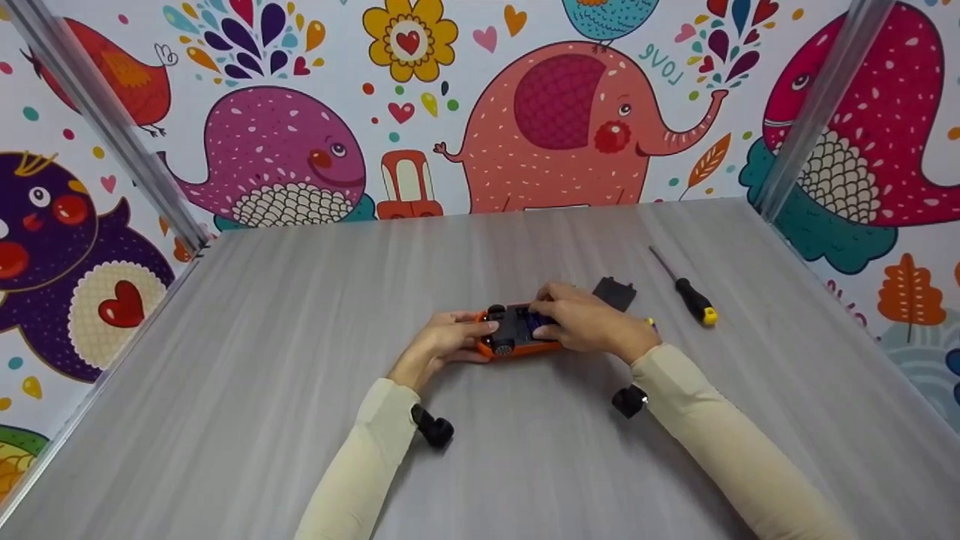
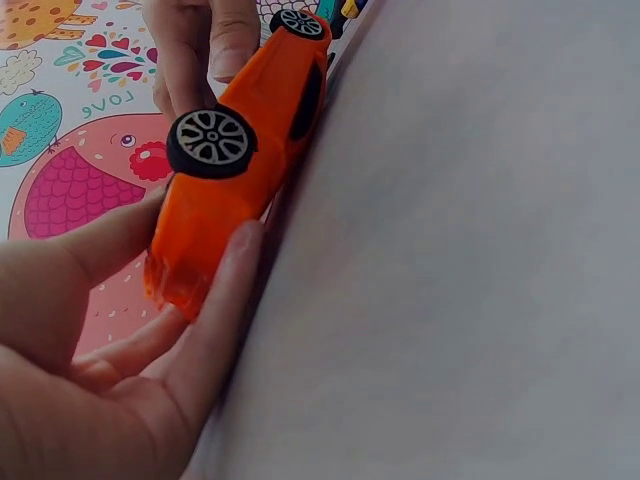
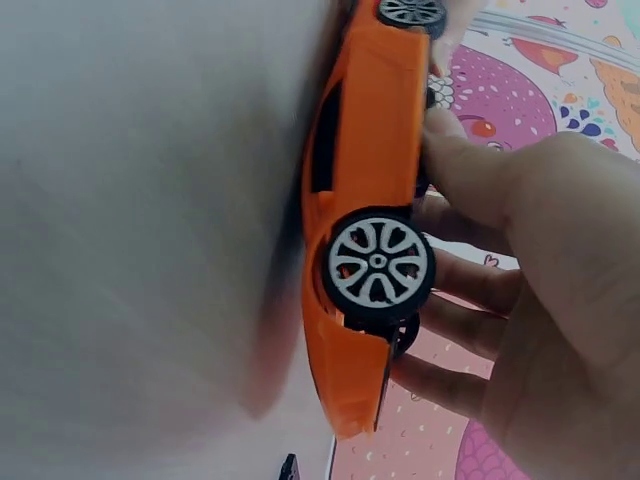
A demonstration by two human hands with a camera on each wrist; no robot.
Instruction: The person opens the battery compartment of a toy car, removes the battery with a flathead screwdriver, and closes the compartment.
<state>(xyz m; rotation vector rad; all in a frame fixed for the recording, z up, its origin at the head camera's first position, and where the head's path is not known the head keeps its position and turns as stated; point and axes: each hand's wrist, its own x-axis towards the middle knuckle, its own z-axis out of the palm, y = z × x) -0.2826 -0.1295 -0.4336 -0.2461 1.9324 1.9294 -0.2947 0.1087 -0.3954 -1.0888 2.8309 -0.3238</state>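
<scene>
An orange toy car (image 1: 525,350) lies upside down on the table, its black underside (image 1: 507,324) facing up. My left hand (image 1: 444,339) grips one end, thumb on the underside and fingers along the body; the left wrist view shows the orange body (image 2: 205,225) between thumb and fingers. My right hand (image 1: 589,319) bends over the middle of the car, thumb and fingertips at an uncovered compartment where something purple (image 1: 537,321) shows. Whether those fingertips pinch it or press it is hidden. In the right wrist view, the fingers reach behind a wheel (image 3: 378,262).
Beyond my right hand lies a dark flat cover (image 1: 615,293) with small tabs. Farther right is a screwdriver (image 1: 696,301) with a black and yellow handle. A small yellow and purple item (image 1: 651,323) peeks out by my right wrist. A patterned wall (image 1: 420,112) bounds the table's far side.
</scene>
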